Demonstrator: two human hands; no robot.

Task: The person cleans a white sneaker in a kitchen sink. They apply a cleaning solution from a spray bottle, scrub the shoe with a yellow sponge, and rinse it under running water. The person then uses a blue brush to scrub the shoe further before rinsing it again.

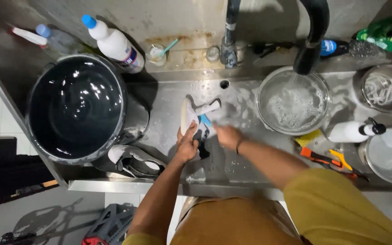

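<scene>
In the soapy steel sink (pixel 243 97), my left hand (pixel 187 146) grips the white shoe (pixel 195 119) sole-up while my right hand (pixel 226 135), fingers curled but blurred, scrubs its side; rinsing seems next.

A large dark bucket (pixel 75 109) filled with water is set at the left of the steel sink (pixel 241 97), a white bottle with a blue cap (pixel 114 44) is laid behind it, and a glass bowl of suds (pixel 292 100) is placed under the black hose (pixel 311 34).
</scene>
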